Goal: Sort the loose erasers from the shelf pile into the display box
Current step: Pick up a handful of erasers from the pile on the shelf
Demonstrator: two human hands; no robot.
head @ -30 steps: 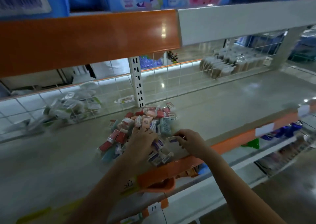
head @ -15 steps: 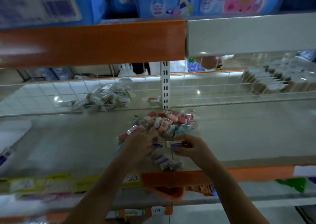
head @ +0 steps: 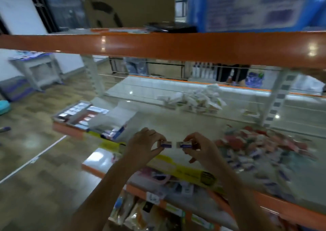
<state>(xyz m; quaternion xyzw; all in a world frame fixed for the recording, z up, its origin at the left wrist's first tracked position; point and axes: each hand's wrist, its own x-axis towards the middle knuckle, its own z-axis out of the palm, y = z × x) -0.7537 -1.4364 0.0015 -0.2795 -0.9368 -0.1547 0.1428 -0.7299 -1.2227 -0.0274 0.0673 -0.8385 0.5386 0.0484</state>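
Head view: left hand (head: pixel 143 147) pinches a small rectangular eraser (head: pixel 166 144), white with a blue band, between thumb and fingers (head: pixel 155 139). Right hand (head: pixel 201 148) pinches a matching eraser (head: pixel 184 144) the same way. The two erasers sit end to end, just apart. Blurred pile (head: pixel 255 147) of sleeved blocks lies right of the fingers on the glossy shelf (head: pixel 176 124); flat display box (head: pixel 82 115) lies up-left.

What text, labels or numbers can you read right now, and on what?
None legible; all blurred or too small:
Left eraser, pinched in the left hand: blue band, print unreadable.
Right eraser, pinched in the right hand: same.
Yellow strip on the shelf edge: dark print, unreadable.
Blue sign on top: unreadable.
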